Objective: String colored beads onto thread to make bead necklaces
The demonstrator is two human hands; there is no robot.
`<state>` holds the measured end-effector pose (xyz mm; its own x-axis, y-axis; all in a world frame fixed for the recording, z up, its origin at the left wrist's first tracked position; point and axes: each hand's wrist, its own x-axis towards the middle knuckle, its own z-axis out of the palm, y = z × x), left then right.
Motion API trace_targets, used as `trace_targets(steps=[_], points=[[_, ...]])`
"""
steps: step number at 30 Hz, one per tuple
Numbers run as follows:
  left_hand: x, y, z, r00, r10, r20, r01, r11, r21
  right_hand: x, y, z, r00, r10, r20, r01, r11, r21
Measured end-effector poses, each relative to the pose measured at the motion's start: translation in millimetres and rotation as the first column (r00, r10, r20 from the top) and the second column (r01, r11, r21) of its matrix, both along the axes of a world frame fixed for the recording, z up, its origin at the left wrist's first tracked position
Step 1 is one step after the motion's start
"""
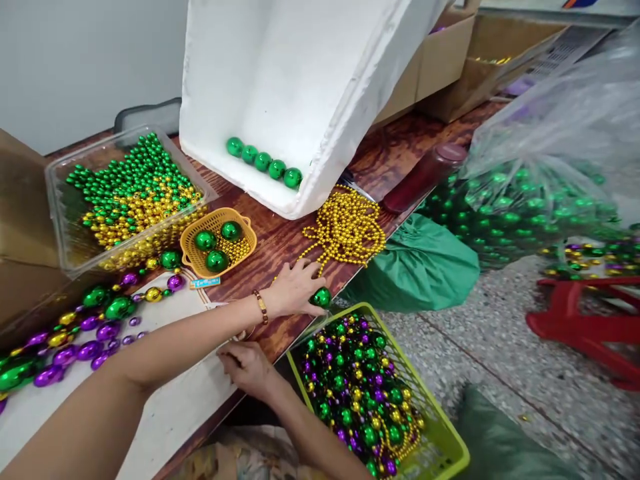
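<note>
My left hand [295,290] reaches across the table, fingers spread, with a green ball [321,297] beside its thumb and fingertips. Whether it touches the ball I cannot tell. Nearer to me, my right hand [249,368] is closed in a pinch at the table edge; what sits in its fingers is hidden. Just beyond the left hand lies a heap of gold bead strings [347,227]. An orange basket [188,241] holds three green balls and small gold beads. On a white sheet [173,393] lie strung purple, gold and green beads [107,330].
A white foam box [260,80] lies tipped, with a row of green balls [263,161] inside. A clear tub [55,200] of green and gold beads stands left. Below the table edge is a lime basket [445,427] of bead necklaces. A dark red bottle [420,177] lies behind.
</note>
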<state>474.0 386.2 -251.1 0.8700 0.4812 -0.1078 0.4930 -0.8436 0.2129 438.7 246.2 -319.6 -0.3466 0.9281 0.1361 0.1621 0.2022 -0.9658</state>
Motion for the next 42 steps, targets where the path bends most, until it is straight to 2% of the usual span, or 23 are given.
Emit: trace_targets(steps=[3, 6, 9, 11, 13, 17, 20, 22, 24, 26, 28, 30, 31, 32, 33, 35, 36, 39, 42], points=[[-8.4, -6.2, -6.8, 0.998, 0.025, 0.059, -0.026, 0.999, 0.025, -1.8, 2.2, 1.5, 0.999, -0.012, 0.045, 0.009, 0.998, 0.067], [-20.4, -4.4, 1.5, 0.963, 0.122, 0.238, -0.127, 0.992, 0.005, -4.6, 2.3, -3.0, 1.000, -0.017, 0.014, 0.017, 0.999, 0.032], [-50.6, 15.5, 26.7, 0.823, 0.258, 0.505, -0.298, 0.954, -0.002, -6.9, 1.3, -9.2, 1.000, -0.019, -0.014, 0.020, 0.999, 0.051], [-79.0, 36.0, 43.6, 0.735, 0.337, 0.588, -0.417, 0.909, 0.000, -7.4, 0.7, -11.0, 0.999, -0.030, -0.029, 0.032, 0.996, 0.079], [-106.4, 56.5, 51.0, 0.665, 0.424, 0.615, -0.505, 0.862, -0.049, -7.1, 0.4, -10.9, 0.998, -0.045, -0.045, 0.049, 0.995, 0.085], [-139.7, 83.9, 35.3, 0.562, 0.588, 0.582, -0.548, 0.791, -0.271, -4.4, 0.8, -9.3, 0.996, -0.036, -0.078, 0.043, 0.995, 0.085], [-148.2, 80.7, 29.2, 0.514, 0.619, 0.595, -0.535, 0.773, -0.341, -2.7, 1.3, -8.1, 0.993, -0.028, -0.114, 0.038, 0.996, 0.081], [-151.7, 63.1, 40.4, 0.470, 0.607, 0.640, -0.521, 0.777, -0.354, -2.7, 1.2, -7.8, 0.991, -0.028, -0.128, 0.039, 0.996, 0.084], [-157.1, 35.8, 61.0, 0.386, 0.597, 0.704, -0.492, 0.778, -0.390, -3.7, 1.3, -8.5, 0.991, -0.039, -0.128, 0.050, 0.995, 0.088], [-167.2, 4.3, 82.9, 0.214, 0.626, 0.750, -0.401, 0.756, -0.517, -4.6, 2.4, -10.9, 0.991, -0.054, -0.121, 0.063, 0.995, 0.078], [-183.5, -27.6, 97.8, 0.041, 0.727, 0.685, -0.260, 0.670, -0.696, -4.5, 3.9, -13.6, 0.990, -0.070, -0.122, 0.075, 0.996, 0.040], [-204.0, -60.2, 100.7, -0.035, 0.816, 0.577, -0.218, 0.558, -0.801, -3.1, 3.8, -13.9, 0.985, -0.072, -0.158, 0.070, 0.997, -0.013], [-214.7, -77.2, 97.1, -0.070, 0.845, 0.530, -0.209, 0.507, -0.836, -2.2, 2.5, -12.4, 0.980, -0.070, -0.187, 0.064, 0.997, -0.036], [-225.0, -94.3, 90.5, -0.136, 0.848, 0.512, -0.189, 0.485, -0.854, -1.3, 0.5, -9.9, 0.974, -0.066, -0.217, 0.055, 0.997, -0.053], [-234.5, -111.1, 81.3, -0.189, 0.870, 0.456, -0.185, 0.425, -0.886, -0.5, -1.7, -6.7, 0.968, -0.063, -0.244, 0.048, 0.997, -0.068], [-250.3, -140.3, 57.9, -0.237, 0.909, 0.343, -0.191, 0.303, -0.934, 0.4, -5.2, 0.1, 0.965, -0.086, -0.246, 0.070, 0.995, -0.071], [-256.3, -151.9, 45.6, -0.256, 0.914, 0.314, -0.190, 0.272, -0.944, 0.0, -6.0, 3.6, 0.964, -0.094, -0.248, 0.075, 0.994, -0.084], [-265.2, -177.6, 17.9, -0.332, 0.885, 0.327, -0.214, 0.267, -0.940, -8.6, -10.6, 17.7, 0.945, -0.103, -0.309, 0.059, 0.987, -0.149], [-264.4, -198.5, 9.0, -0.377, 0.882, 0.282, -0.099, 0.264, -0.959, -29.1, -24.7, 35.2, 0.925, -0.087, -0.369, -0.017, 0.962, -0.271]])
